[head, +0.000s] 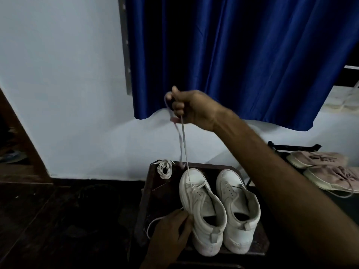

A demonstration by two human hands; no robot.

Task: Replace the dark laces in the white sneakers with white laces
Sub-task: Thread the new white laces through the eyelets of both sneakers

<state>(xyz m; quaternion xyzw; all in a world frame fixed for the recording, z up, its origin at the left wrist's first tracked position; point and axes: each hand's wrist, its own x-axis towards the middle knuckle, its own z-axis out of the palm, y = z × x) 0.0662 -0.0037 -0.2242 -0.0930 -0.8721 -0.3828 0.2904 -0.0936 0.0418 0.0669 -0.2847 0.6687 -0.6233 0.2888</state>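
On the dark wooden stool [155,193], left white leather sneaker [202,208] at 6 o'clock: my right hand [191,107] pinches the flat white lace [184,148] taut toward 12; my left hand [172,230] steadies the sneaker's side. I'd pull evenly, matching ends; spare coiled white lace [164,169] at 11
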